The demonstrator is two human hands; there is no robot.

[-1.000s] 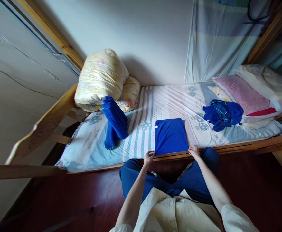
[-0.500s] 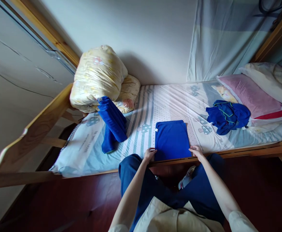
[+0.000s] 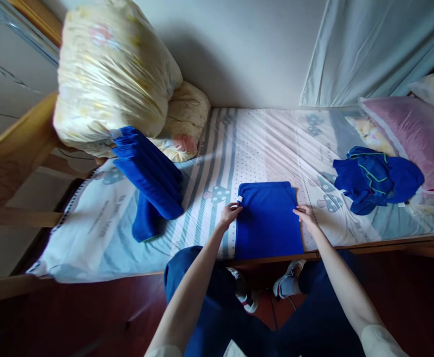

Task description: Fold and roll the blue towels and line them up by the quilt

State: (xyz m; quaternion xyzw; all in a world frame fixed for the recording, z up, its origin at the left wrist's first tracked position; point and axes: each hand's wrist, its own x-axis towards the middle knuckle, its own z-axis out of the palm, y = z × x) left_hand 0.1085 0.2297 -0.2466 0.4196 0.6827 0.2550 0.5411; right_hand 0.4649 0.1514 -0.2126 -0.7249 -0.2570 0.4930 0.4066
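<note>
A folded blue cloth (image 3: 269,223) lies flat at the front edge of the bed, with a small white tag at its upper left. My left hand (image 3: 231,215) pinches its left edge just below the tag. On the opposite edge, my right hand (image 3: 306,217) has thumb and fingers closed at about the same height. Left of them, several folded blue cloths (image 3: 148,173) stand in a leaning row, partly over another folded blue one. A crumpled heap of blue cloth with green edging (image 3: 378,178) rests on the right.
The bed's patterned sheet (image 3: 261,144) spreads beneath everything. A large cream quilt bundle (image 3: 115,74) fills the left end, by the wooden bed rail (image 3: 16,153). A pink pillow (image 3: 410,131) lies at the right end. A pale curtain (image 3: 365,54) hangs behind.
Both hands have moved up along the cloth's side edges, away from the bed's front edge. The camera view has come closer to the bed and shifted.
</note>
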